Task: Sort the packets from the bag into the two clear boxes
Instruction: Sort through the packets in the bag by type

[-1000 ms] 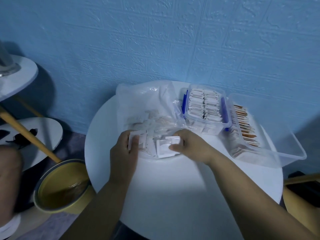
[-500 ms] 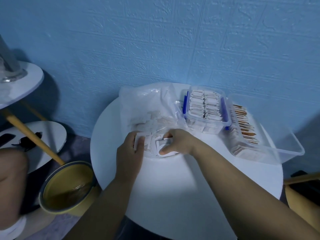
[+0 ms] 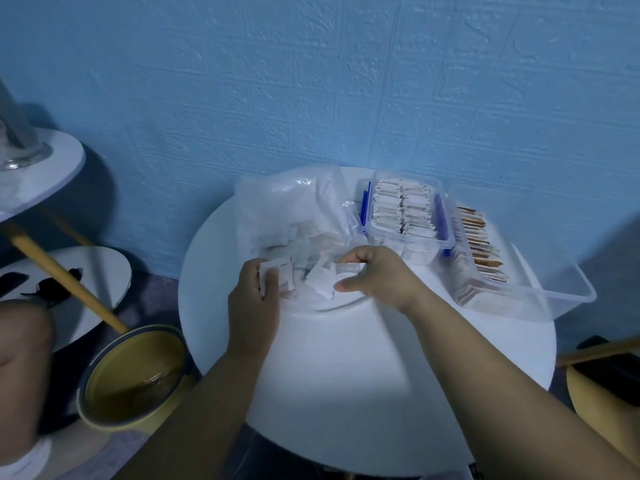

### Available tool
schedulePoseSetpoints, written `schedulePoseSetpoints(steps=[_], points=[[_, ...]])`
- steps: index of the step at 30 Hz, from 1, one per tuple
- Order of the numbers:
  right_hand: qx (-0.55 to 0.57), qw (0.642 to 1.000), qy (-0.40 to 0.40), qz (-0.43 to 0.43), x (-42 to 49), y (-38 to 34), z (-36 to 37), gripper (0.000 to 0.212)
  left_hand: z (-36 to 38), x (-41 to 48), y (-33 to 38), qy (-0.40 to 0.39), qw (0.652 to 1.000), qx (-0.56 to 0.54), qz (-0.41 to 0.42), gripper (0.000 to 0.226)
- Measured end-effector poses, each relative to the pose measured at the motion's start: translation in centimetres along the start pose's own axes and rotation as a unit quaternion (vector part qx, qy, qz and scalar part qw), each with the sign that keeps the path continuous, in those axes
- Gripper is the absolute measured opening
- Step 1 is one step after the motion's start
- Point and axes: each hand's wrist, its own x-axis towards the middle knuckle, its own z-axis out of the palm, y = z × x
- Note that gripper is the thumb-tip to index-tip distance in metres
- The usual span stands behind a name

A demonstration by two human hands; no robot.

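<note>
A clear plastic bag [image 3: 287, 206] lies open on the round white table [image 3: 346, 358], with several white packets [image 3: 322, 280] spilling from its mouth. My left hand [image 3: 254, 306] holds a small stack of white packets [image 3: 278, 271] at the bag's mouth. My right hand [image 3: 375, 275] reaches into the pile, its thumb and fingers curled around the edge of a white packet there. Behind it stands a small clear box [image 3: 405, 233] with blue clips, full of white packets. To its right a larger clear box [image 3: 554, 292] holds a row of brown packets [image 3: 481, 244].
A yellow bucket [image 3: 131, 375] stands on the floor at the left beside a wooden leg [image 3: 65, 275]. A second white table [image 3: 41, 168] is at the far left and a low white shelf [image 3: 86, 289] below it. The blue wall is right behind the boxes.
My right hand has shifted a little left into the packet pile, then spread its thumb and fingers over a packet. My left hand keeps its stack. The camera has drifted.
</note>
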Motion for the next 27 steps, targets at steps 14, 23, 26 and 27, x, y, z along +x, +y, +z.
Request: schedulePoseSetpoints(steps=[14,23,26,27], points=[[0.135,0.987,0.081,-0.044,-1.4,-0.2,-7.7,0.02,8.2,0.6,11.0,-0.23,0.865,-0.409,-0.179,0.021],[0.122,0.967,0.211,-0.077,2.1,0.3,-10.9,0.015,13.5,3.2,13.3,-0.245,0.831,-0.469,-0.172,0.032],[0.156,0.954,0.245,-0.078,3.6,0.5,-10.6,0.012,14.6,4.1,13.4,-0.243,0.839,-0.468,-0.136,0.035],[0.162,0.953,0.244,-0.076,4.2,0.5,-10.4,0.012,14.9,4.5,13.3,-0.24,0.846,-0.461,-0.119,0.039]])
